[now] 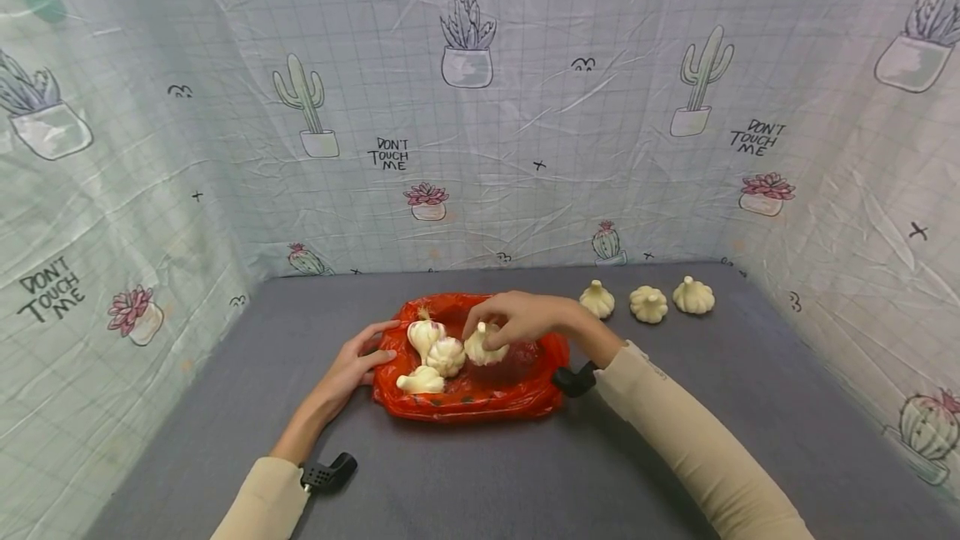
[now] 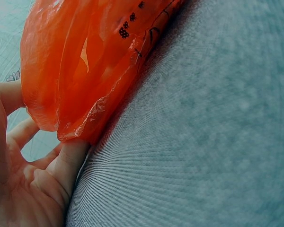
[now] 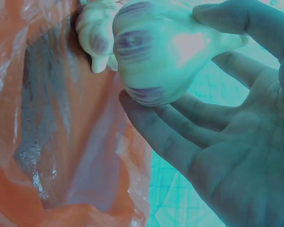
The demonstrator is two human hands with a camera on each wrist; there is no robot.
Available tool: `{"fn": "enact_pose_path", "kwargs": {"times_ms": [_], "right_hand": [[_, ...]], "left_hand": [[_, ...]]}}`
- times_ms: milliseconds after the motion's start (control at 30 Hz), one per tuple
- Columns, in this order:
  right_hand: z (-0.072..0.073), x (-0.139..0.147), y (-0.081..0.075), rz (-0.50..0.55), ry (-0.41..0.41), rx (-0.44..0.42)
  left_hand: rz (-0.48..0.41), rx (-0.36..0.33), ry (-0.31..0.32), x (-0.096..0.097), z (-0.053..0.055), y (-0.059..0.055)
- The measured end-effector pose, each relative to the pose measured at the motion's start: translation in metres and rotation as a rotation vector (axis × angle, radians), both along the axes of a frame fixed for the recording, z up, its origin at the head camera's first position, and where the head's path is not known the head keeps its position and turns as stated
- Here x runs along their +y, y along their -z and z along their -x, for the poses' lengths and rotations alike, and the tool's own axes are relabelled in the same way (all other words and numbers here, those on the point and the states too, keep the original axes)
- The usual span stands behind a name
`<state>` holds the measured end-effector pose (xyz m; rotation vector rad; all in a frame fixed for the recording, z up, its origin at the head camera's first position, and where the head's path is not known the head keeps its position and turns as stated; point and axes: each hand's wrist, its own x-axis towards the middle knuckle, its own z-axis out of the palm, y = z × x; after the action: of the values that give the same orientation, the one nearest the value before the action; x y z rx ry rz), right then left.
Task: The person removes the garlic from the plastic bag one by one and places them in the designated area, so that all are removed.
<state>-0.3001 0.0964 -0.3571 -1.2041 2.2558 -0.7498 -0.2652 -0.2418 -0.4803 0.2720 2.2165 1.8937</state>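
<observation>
Cloth (image 1: 82,215) with cactus drawings hangs on the left and along the back. Next comes a cream sleeve (image 1: 258,498), then a black gadget (image 1: 330,473) at the wrist, then the left hand (image 1: 347,369). Its thumb and bent fingers hold the left edge of a shiny red bag (image 1: 517,405). The bag sits on a dark gray table (image 1: 427,482) with its mouth spread wide.

3 garlic bulbs (image 1: 447,358) lie close together in the left part of the bag. 1 lies on its side with its stem to the left, and another has stringy roots pointing to the back. Right of these 3, over the bag's middle, is 1 more bulb (image 1: 475,348), stem up. The right hand (image 1: 525,317) pinches it between thumb and fingertips. Up close, it has purple stripes. I cannot tell if it touches the bag.

Past the bag's right end, 3 loose bulbs (image 1: 647,305) sit in a row on the table, at the back. Another black gadget (image 1: 573,380) hangs by the right wrist.
</observation>
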Motion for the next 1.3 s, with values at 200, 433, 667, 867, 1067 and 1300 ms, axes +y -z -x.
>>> {"fn": "enact_pose_path", "kwargs": {"times_ms": [200, 433, 667, 867, 1067, 1300], "right_hand": [[-0.002, 0.007, -0.001, 0.014, 0.027, 0.041], [-0.007, 0.018, -0.003, 0.048, 0.061, 0.025], [-0.012, 0.03, -0.004, 0.081, 0.069, 0.023], [-0.017, 0.04, -0.007, 0.113, 0.096, 0.031], [-0.024, 0.049, -0.01, 0.146, 0.134, 0.015], [-0.028, 0.059, -0.012, 0.174, 0.154, 0.021]], "left_hand": [[0.009, -0.004, -0.008, 0.0, 0.001, 0.001], [0.007, -0.005, -0.011, 0.0, 0.002, 0.002], [0.009, -0.006, -0.009, -0.001, 0.001, 0.002], [0.004, 0.001, -0.004, 0.0, 0.002, 0.002], [0.004, 0.011, -0.003, 0.0, 0.001, 0.002], [-0.005, 0.022, 0.001, 0.0, 0.0, 0.001]]}}
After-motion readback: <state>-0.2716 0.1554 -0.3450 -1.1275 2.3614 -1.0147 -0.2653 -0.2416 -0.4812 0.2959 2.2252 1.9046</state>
